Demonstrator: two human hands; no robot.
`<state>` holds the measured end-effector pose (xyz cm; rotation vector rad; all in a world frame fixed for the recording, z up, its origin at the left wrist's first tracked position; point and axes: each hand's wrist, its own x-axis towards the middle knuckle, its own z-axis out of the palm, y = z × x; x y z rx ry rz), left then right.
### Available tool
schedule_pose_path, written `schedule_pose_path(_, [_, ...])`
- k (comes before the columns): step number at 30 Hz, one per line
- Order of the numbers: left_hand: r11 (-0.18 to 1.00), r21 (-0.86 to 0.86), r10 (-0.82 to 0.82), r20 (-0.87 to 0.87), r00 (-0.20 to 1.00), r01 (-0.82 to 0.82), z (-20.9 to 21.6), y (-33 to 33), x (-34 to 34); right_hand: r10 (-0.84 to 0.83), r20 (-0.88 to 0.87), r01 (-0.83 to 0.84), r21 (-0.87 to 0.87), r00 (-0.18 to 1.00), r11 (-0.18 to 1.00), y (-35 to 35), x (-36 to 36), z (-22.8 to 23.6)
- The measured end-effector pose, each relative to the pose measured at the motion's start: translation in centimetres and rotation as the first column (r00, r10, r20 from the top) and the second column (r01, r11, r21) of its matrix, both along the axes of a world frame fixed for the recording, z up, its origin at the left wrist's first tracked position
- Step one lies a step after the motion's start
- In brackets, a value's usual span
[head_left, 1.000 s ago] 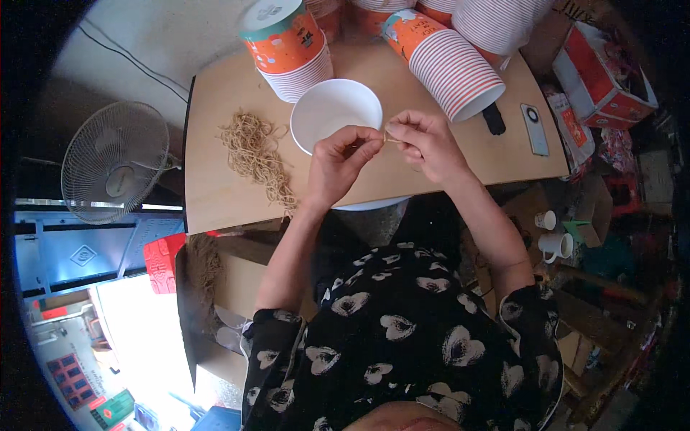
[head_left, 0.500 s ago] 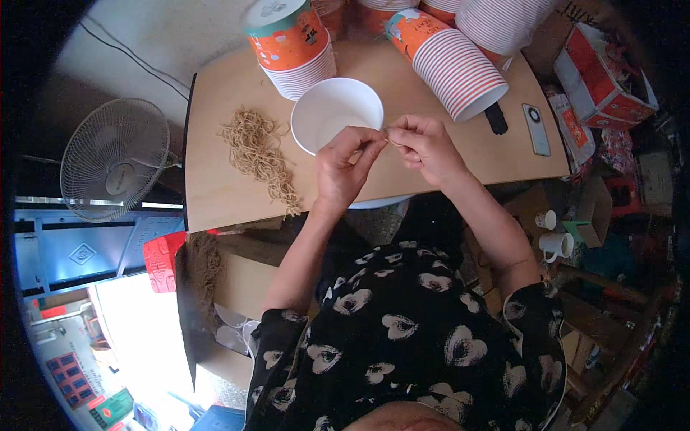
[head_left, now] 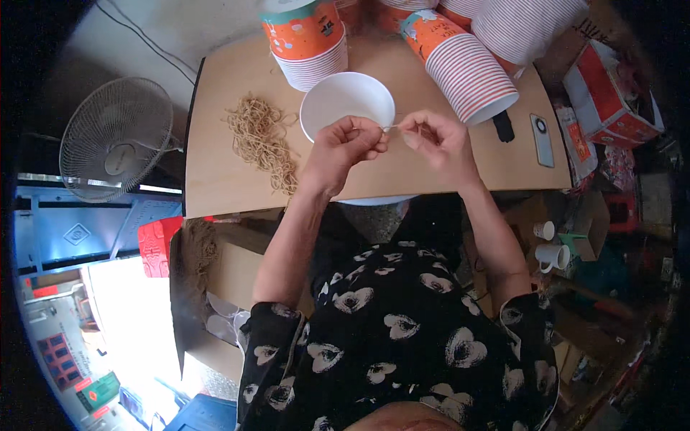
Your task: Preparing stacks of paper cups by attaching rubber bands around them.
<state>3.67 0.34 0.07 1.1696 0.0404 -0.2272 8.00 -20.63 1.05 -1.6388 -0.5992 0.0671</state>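
Note:
My left hand [head_left: 343, 149] is closed, thumb and fingers pinched on a thin tan cord [head_left: 390, 128] in front of a white paper tub [head_left: 338, 100]. The other end runs to my right hand [head_left: 440, 144], whose thumb and forefinger pinch it a short way off. Only a short stretch of cord shows between the fingertips. Both hands are raised over the table's near edge. To the left of the tub lies a tangled heap of similar tan cords [head_left: 257, 133]. The tub stands with its mouth upward, its lower side partly behind my left hand.
Behind the tub stands a stack of orange-and-white paper tubs [head_left: 309, 54]; another stack [head_left: 471, 72] lies tilted at right. A phone [head_left: 542, 141] and a black object [head_left: 504, 126] rest on the table [head_left: 215, 172]. A fan [head_left: 118, 140] stands left, a red-and-white carton [head_left: 600, 93] right.
My hands have drawn apart from nearly touching fingertips, so a short stretch of cord now shows between them. The whole view has shifted slightly.

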Motion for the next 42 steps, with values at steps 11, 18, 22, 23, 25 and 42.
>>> schedule_pose_path(11, [0.994,0.06,0.088,0.045,0.995,-0.091,-0.2,-1.3,-0.2,-0.135,0.312,0.188,-0.149,0.941,0.971,1.6,-1.5,0.1])
schedule_pose_path(18, [0.99,0.097,0.098,0.032,0.995,-0.101,-0.3,-1.5,-0.4,-0.127,0.176,0.144,-0.088,0.976,0.986,1.9,-1.7,-1.3])
schedule_pose_path(22, [0.993,0.073,0.09,0.026,0.996,-0.092,-0.6,-1.4,-0.4,-0.084,0.036,0.086,-0.054,0.996,0.995,1.6,-1.6,-1.6])
schedule_pose_path(23, [0.993,0.075,0.087,0.022,0.996,-0.088,-0.6,-1.3,-0.4,-0.082,0.036,0.084,-0.055,0.996,0.995,1.6,-1.7,-1.6])
schedule_pose_path(25, [0.994,0.074,0.083,0.015,0.996,-0.084,-0.6,-1.4,-0.4,-0.074,-0.062,0.073,-0.022,0.995,0.997,1.6,-1.8,-1.5])
schedule_pose_path(42, [0.974,0.168,0.136,0.118,0.984,-0.155,-1.3,-2.5,-0.8,0.116,-0.681,0.114,0.284,0.723,0.952,0.9,-0.4,-2.3])
